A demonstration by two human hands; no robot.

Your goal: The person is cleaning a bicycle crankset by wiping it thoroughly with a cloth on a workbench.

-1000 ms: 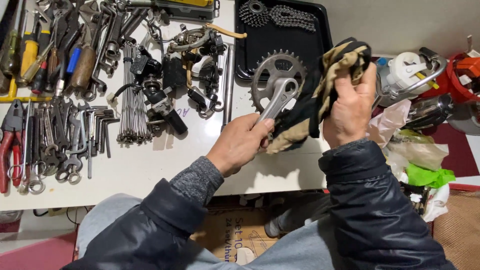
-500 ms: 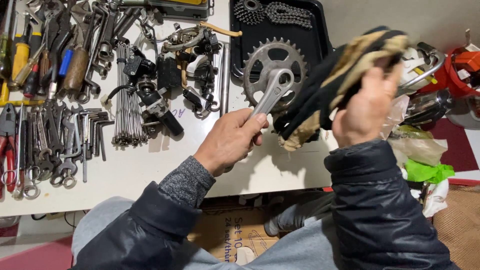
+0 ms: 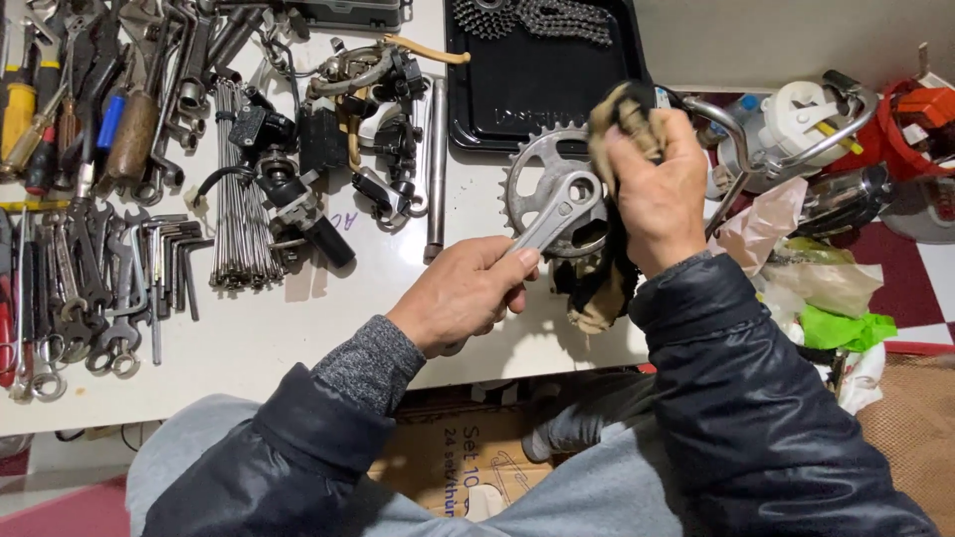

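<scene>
My left hand (image 3: 464, 296) grips the silver arm of a bicycle crankset (image 3: 553, 204), holding it just above the white table (image 3: 298, 328). The toothed chainring points up and away from me. My right hand (image 3: 657, 189) is closed on a dirty tan and black rag (image 3: 603, 288) and presses it against the right side of the chainring. The rag's loose end hangs down below my right wrist. Part of the chainring is hidden behind my right hand and the rag.
A black tray (image 3: 542, 85) with a chain and cassette lies behind the crankset. Spokes (image 3: 239, 199), wrenches (image 3: 80, 288), hex keys, brake parts (image 3: 358, 129) and screwdrivers cover the table's left. Bags and a red container (image 3: 920, 124) crowd the right.
My right hand with the rag has come down from above the crankset onto the chainring's right side. My left hand keeps its grip on the crank arm, shifted slightly.
</scene>
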